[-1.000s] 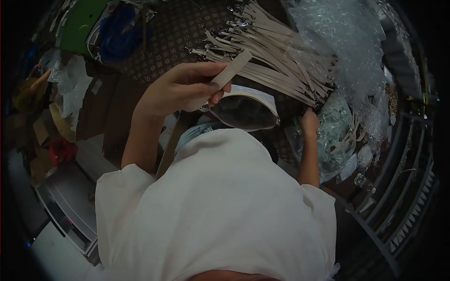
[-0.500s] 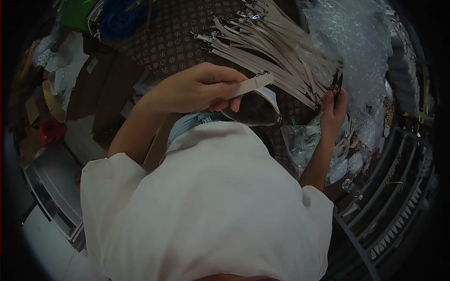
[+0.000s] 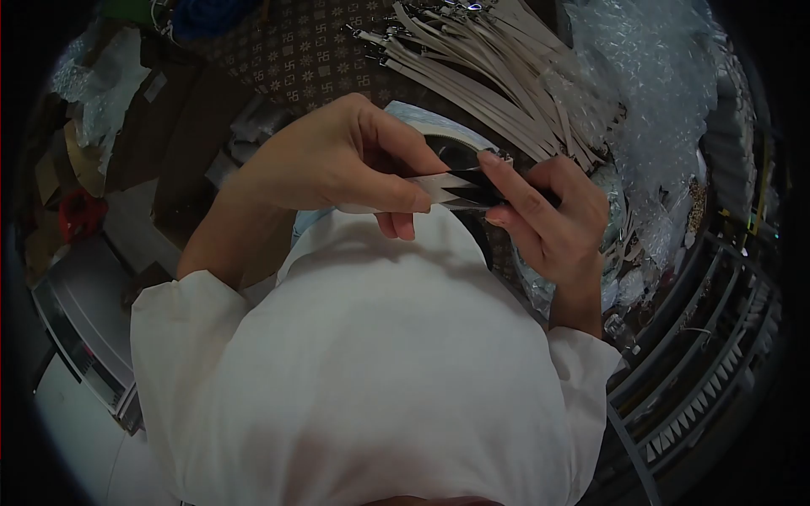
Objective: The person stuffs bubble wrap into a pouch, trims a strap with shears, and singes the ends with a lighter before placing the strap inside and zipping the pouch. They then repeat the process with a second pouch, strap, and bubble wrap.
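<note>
In front of my chest, my left hand (image 3: 337, 164) pinches a cream strap (image 3: 433, 187) between thumb and fingers. My right hand (image 3: 553, 211) is closed on black thread snips (image 3: 474, 199). Their two pointed blades are spread and point left, right at the end of the strap by my left fingertips. Behind the fingers, part of the strap curves up, with a small metal fitting close to the right index fingertip. The snips' handle is mostly hidden in the right palm.
A pile of cream straps with metal clasps (image 3: 498, 80) lies on the brown patterned cloth (image 3: 312, 59). Clear plastic wrap (image 3: 650, 101) is heaped on the right, beside a grey metal rack (image 3: 675, 371). Cardboard (image 3: 190, 135) and a red object (image 3: 80, 215) are on the left.
My right hand has lifted the snips from beside the strap pile and brought them left to the strap. My left hand has turned the strap, and the snips' blades now show spread.
</note>
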